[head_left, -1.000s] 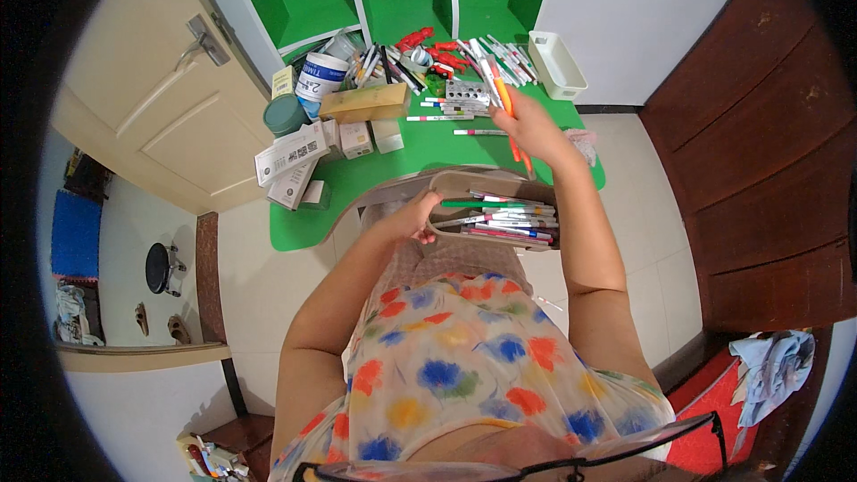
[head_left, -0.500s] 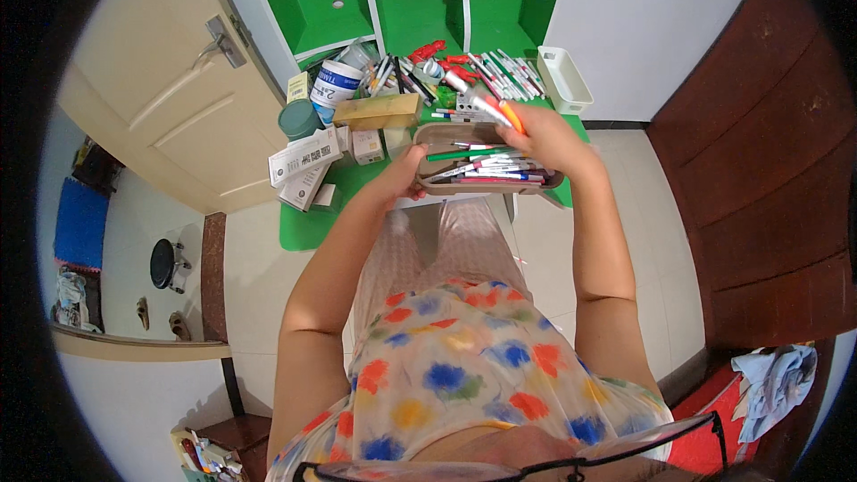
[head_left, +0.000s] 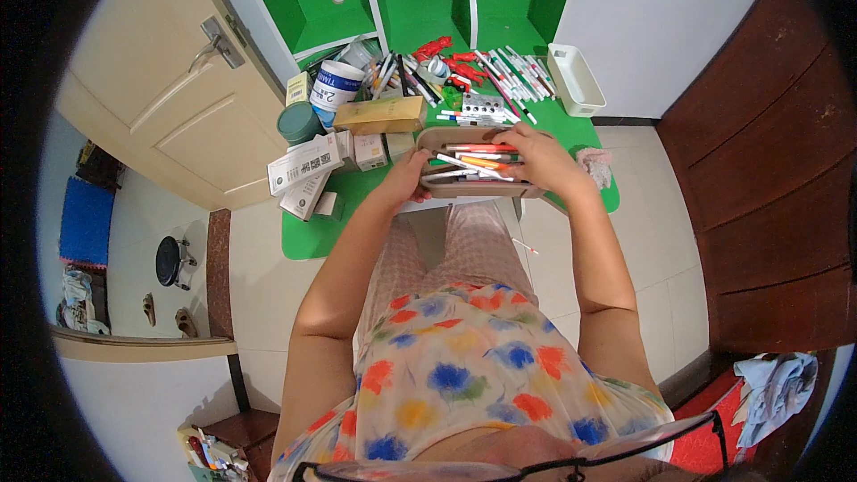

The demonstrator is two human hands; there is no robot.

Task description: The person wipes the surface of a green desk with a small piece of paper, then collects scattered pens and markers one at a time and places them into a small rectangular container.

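A brown plastic bin (head_left: 473, 189) full of pens sits at the front edge of the green table. My left hand (head_left: 403, 182) grips its left end, thumb on the rim and fingers underneath. Reaching over the right end, my right hand (head_left: 552, 161) has its fingers bent round the ends of several markers (head_left: 485, 163), orange and white, lying across the top of the pile. Its fingertips are partly hidden among them. A gold-coloured box (head_left: 382, 114) lies just behind the bin, to the left.
White boxes (head_left: 305, 166), a green round container (head_left: 299, 123) and a white tub (head_left: 337, 83) crowd the table's left side. Loose markers (head_left: 513, 76) and red toy figures (head_left: 435, 47) lie at the back. A white basket (head_left: 576, 80) stands back right, a cloth (head_left: 594, 168) nearer.
My right hand has lowered the markers it carried from above the bin's back right into the bin. My left hand still grips the bin's left end.
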